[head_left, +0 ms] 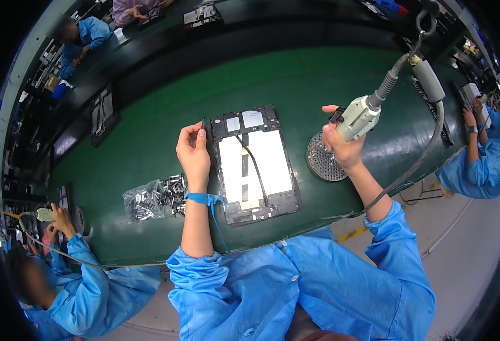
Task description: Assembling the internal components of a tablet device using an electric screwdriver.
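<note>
1. Head view, work piece: one flat, rectangular, black-framed electronic device with a white middle (275, 165); lies on the green tabletop (147, 113), between the hands; one thin black cable (253, 158) crosses its middle, best kept clear of the tool.
2. Left hand (193, 150): thumb and forefinger pressed together by the device's upper left corner, seemingly pinching one thin dark piece (203, 121); a light, steady hold would suit so slight an item; one blue fabric wrist strap (204, 198) worn.
3. Right hand (344, 148): fingers wrapped round one pale grey-green power driver (361, 116), hung from a metal hook (426, 24); tip hidden; one round, perforated metal dish (325, 165) below; a square, unhurried press with slack in the cord would serve best.
4. Beside the left forearm: one heap of small dark and silvery parts (174, 190); one clear plastic bag (139, 203) of the same; trailing strap cord best kept off both.
</note>
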### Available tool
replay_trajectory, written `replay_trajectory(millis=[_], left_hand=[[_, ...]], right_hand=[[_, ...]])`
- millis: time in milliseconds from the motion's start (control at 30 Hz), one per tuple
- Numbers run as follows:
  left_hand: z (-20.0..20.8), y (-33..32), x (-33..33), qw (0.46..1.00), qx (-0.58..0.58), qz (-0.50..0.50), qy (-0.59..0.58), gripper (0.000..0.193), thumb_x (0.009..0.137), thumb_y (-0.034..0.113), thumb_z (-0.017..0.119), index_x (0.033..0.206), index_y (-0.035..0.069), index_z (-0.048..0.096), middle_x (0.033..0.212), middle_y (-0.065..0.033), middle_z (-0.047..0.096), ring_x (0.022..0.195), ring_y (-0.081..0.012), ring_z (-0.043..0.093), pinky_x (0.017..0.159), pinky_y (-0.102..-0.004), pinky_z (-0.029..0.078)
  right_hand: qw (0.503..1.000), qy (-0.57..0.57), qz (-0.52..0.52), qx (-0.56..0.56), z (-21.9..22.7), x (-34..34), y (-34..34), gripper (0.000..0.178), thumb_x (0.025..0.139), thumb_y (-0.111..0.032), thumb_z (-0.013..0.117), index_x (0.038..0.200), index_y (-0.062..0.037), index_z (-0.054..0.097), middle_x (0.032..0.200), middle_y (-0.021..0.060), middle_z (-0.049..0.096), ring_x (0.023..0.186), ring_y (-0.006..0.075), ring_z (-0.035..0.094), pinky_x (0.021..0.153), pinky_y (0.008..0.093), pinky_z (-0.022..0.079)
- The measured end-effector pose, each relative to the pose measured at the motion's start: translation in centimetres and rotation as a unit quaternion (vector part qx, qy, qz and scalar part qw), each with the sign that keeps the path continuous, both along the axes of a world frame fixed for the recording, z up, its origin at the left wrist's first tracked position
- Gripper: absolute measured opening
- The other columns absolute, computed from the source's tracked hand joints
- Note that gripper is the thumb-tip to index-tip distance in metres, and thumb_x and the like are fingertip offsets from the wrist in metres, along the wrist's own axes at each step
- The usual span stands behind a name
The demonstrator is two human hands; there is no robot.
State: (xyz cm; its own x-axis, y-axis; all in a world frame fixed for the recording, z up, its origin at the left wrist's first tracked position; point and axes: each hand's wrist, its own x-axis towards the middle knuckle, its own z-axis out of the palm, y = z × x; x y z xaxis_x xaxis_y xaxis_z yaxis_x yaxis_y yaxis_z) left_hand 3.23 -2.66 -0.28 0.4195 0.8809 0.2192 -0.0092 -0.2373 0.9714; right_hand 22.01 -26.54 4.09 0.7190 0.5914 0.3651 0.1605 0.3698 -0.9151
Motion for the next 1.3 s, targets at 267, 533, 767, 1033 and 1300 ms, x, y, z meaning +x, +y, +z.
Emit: replay_trajectory(millis=[267,533,767,1033,1300], left_hand=[[-1.3,1.4,0.9,0.999,-0.036,-0.033,-0.024,0.007,0.093,0.003,0.051,0.097,-0.002,0.054,0.112,-0.0128,0.064,0.094,-0.0116,0.058,0.087,-0.0235,0.044],[-0.2,0.4,0.0,0.987,-0.105,-0.12,-0.008,0.004,0.091,0.001,0.052,0.095,0.0,0.054,0.104,-0.0115,0.067,0.091,-0.0122,0.061,0.084,-0.0233,0.046],[2.9,0.8,-1.4,0.993,-0.084,-0.084,0.028,0.009,0.087,-0.001,0.059,0.094,-0.002,0.064,0.088,-0.0119,0.069,0.078,-0.0121,0.065,0.068,-0.0243,0.05],[1.7,2.4,0.0,0.977,-0.144,-0.15,0.044,0.009,0.085,0.002,0.062,0.091,-0.003,0.067,0.077,-0.0069,0.066,0.063,-0.0092,0.057,0.058,-0.0238,0.046],[3.0,2.0,0.1,0.968,0.067,-0.148,0.193,0.009,0.078,0.003,0.068,0.086,-0.001,0.071,0.075,-0.0109,0.069,0.068,-0.0133,0.062,0.064,-0.0264,0.049]], right_hand=[[1.0,0.022,-0.003,0.022,0.3,0.2,-0.1,0.03,0.083,-0.001,0.063,0.11,0.0064,0.053,0.063,-0.0019,0.05,0.048,0.005,0.047,0.044,0.0205,0.038],[0.999,0.005,0.002,0.049,0.6,0.7,-0.2,0.028,0.083,-0.001,0.059,0.109,0.0054,0.051,0.06,-0.0004,0.048,0.045,0.0058,0.043,0.044,0.0212,0.037],[0.995,0.007,0.061,0.081,3.4,-0.7,2.1,0.025,0.084,-0.002,0.057,0.108,0.0037,0.051,0.059,-0.0002,0.047,0.044,0.0058,0.043,0.044,0.0219,0.038],[0.985,0.061,0.122,0.108,7.0,-2.3,8.6,0.02,0.084,-0.003,0.059,0.102,0.0019,0.054,0.058,0.0002,0.048,0.042,0.0061,0.041,0.041,0.0227,0.037],[0.984,0.036,0.154,0.083,6.7,-3.8,11.5,0.02,0.084,-0.005,0.06,0.101,0.0026,0.053,0.063,0.0016,0.05,0.042,0.0063,0.043,0.041,0.0218,0.037]])
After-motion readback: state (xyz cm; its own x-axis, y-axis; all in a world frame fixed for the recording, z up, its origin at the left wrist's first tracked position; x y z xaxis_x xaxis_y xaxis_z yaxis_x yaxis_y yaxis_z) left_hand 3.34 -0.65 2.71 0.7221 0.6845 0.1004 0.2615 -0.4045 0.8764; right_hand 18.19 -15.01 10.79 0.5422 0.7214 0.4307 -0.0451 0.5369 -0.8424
